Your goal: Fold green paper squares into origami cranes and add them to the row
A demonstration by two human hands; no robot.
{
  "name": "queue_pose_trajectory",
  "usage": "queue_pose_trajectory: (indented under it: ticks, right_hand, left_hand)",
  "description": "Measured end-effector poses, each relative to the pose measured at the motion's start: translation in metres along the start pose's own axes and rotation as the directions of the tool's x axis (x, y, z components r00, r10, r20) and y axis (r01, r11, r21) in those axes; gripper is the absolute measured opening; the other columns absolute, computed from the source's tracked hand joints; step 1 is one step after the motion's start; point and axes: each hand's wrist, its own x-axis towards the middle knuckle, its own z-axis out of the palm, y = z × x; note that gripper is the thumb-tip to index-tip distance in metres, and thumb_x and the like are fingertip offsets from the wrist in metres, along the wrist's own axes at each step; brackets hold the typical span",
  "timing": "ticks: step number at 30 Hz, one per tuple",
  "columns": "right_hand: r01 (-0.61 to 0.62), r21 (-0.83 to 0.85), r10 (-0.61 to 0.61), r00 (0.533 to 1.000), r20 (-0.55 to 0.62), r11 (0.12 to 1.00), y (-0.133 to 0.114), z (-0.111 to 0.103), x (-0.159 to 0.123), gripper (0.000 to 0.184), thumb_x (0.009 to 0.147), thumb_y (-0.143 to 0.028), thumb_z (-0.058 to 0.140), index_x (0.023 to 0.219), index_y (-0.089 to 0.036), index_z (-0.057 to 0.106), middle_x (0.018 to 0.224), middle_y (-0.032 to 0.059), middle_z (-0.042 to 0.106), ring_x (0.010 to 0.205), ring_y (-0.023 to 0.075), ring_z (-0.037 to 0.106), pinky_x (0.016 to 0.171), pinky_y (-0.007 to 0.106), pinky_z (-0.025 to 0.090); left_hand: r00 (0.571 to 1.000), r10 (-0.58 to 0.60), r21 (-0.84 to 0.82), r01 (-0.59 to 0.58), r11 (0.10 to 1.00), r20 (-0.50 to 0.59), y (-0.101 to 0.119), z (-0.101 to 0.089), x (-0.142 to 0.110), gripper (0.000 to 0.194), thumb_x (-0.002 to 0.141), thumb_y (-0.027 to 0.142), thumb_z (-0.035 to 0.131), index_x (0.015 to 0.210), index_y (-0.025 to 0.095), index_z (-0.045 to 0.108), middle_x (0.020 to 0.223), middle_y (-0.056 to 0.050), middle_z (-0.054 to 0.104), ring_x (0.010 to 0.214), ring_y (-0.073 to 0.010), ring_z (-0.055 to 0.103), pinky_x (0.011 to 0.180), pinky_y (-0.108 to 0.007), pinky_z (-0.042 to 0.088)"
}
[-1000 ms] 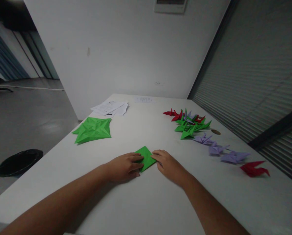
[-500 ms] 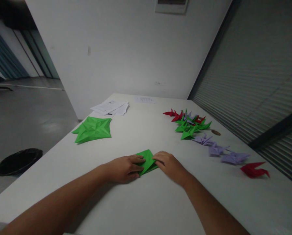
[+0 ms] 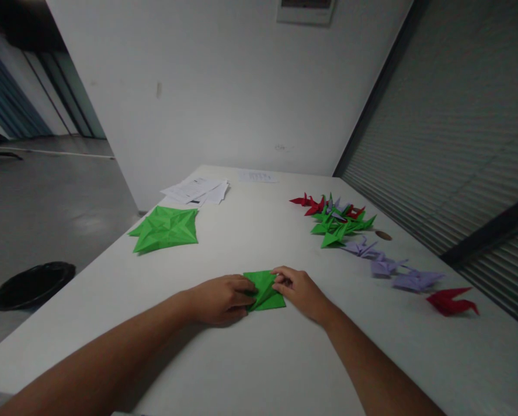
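Note:
A folded green paper (image 3: 265, 290) lies on the white table (image 3: 259, 358) near its middle, partly opened up. My left hand (image 3: 219, 299) presses on the paper's left side with fingers curled over its edge. My right hand (image 3: 300, 292) pinches a flap at the paper's upper right corner and holds it a little off the table. Both forearms reach in from the bottom of the view.
A stack of creased green sheets (image 3: 166, 229) lies at the left. White documents (image 3: 196, 190) sit behind it. Red, green and purple paper cranes (image 3: 339, 222) run along the right side, ending in a red crane (image 3: 452, 301). A black bin (image 3: 31, 284) stands on the floor at the left.
My right hand has lifted a flap of the green paper and pulled it open toward the right; the flat diamond shape now shows a raised fold. My left hand has stayed put.

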Motion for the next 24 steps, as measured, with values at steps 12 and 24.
queue_pose_trajectory:
  ticks: [12, 24]
  right_hand:
    - [0.043, -0.358, -0.066, 0.996, -0.052, 0.933, -0.0032, 0.006, 0.0059, 0.024, 0.076, -0.007, 0.082, 0.096, -0.017, 0.072, 0.083, 0.003, 0.069, 0.081, 0.0206, 0.062, 0.076, 0.033, 0.048]
    - [0.326, -0.462, -0.296, 0.945, 0.14, 0.825, -0.0088, 0.0039, 0.0016, 0.018, 0.086, -0.001, 0.069, 0.089, -0.018, 0.074, 0.089, 0.005, 0.07, 0.089, 0.0212, 0.061, 0.084, 0.033, 0.049]
  left_hand:
    - [0.998, -0.047, -0.051, 0.048, 0.998, 0.036, -0.002, 0.006, -0.0048, 0.046, 0.096, 0.031, 0.065, 0.14, 0.018, 0.061, 0.138, -0.02, 0.064, 0.133, -0.0322, 0.059, 0.113, -0.045, 0.049]
    - [0.998, -0.018, 0.069, 0.014, 0.997, 0.058, 0.0004, 0.0037, -0.0031, 0.034, 0.097, 0.033, 0.063, 0.125, 0.017, 0.071, 0.134, -0.02, 0.062, 0.125, -0.0326, 0.061, 0.109, -0.045, 0.05]
